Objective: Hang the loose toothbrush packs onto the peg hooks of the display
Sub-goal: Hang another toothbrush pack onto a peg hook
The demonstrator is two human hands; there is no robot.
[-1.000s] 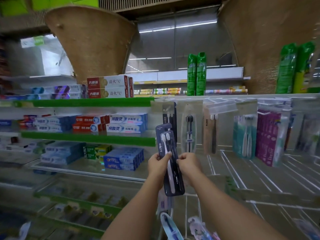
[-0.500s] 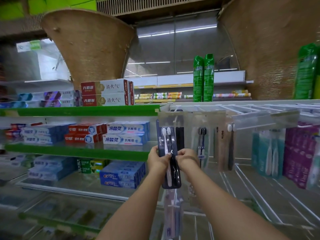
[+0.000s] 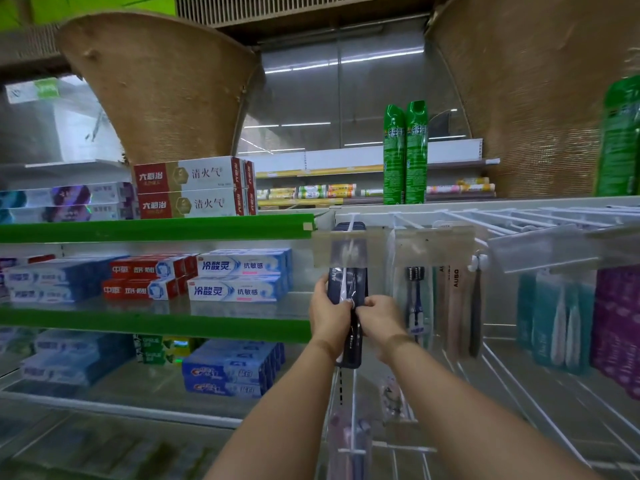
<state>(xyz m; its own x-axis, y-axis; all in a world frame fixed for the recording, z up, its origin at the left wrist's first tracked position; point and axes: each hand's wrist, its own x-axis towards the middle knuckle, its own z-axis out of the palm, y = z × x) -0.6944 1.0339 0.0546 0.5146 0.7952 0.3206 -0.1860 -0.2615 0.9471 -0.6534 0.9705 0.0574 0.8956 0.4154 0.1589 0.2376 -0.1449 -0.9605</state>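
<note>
- Holding the dark toothbrush pack (image 3: 347,284) upright in both hands, the person has it raised at the left end of the display; its top sits behind a clear label flap (image 3: 341,252), level with the peg hook (image 3: 352,220), and I cannot tell whether the hole is on the wire
- The left hand (image 3: 328,318) curls its fingers round the pack's left edge about halfway up, and the right hand (image 3: 380,315) pinches the right edge just opposite
- It looks light to me: a long, narrow, stiff card with a glossy, likely slippery plastic front
- Gripping the side edges seems right, since it leaves the hang tab free; that thin tab could tear if forced
- The hook is slim white wire; the neighbouring packs (image 3: 417,299) hang in soft clear sleeves, and boxy card toothpaste cartons (image 3: 239,278) sit on the green-edged shelf (image 3: 156,230) to the left
</note>
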